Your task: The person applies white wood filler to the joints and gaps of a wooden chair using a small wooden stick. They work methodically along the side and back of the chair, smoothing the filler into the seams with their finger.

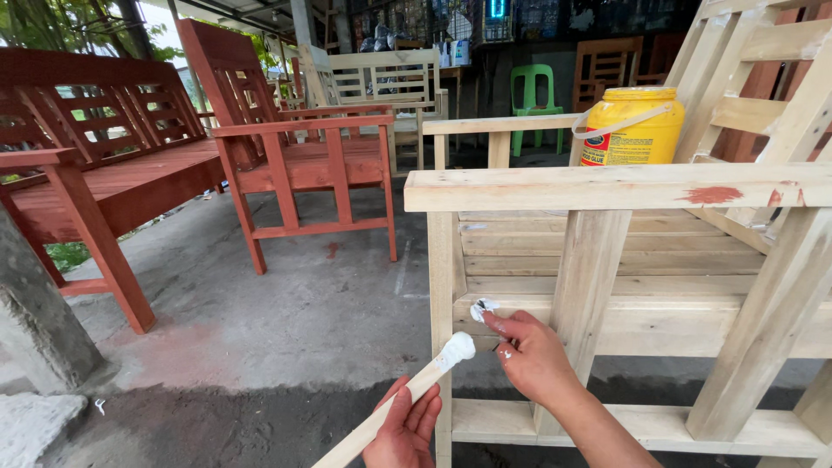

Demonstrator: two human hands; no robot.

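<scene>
An unpainted wooden chair (607, 186) stands in front of me, side on. My left hand (406, 426) grips a wooden stick (381, 416) whose tip carries a white blob of filler (457, 349). My right hand (530, 355) reaches to the chair's seat rail, and its forefinger presses into a white patch of filler (481, 308) on the wood. White smears mark the fingers. A yellow plastic tub (631, 126) with a white handle sits on the chair's seat.
A red-painted wooden armchair (299, 156) and a red bench (104, 165) stand to the left on the concrete floor (286, 312). A concrete post (35, 312) is at the lower left. More unpainted chairs and a green plastic chair (533, 95) stand behind.
</scene>
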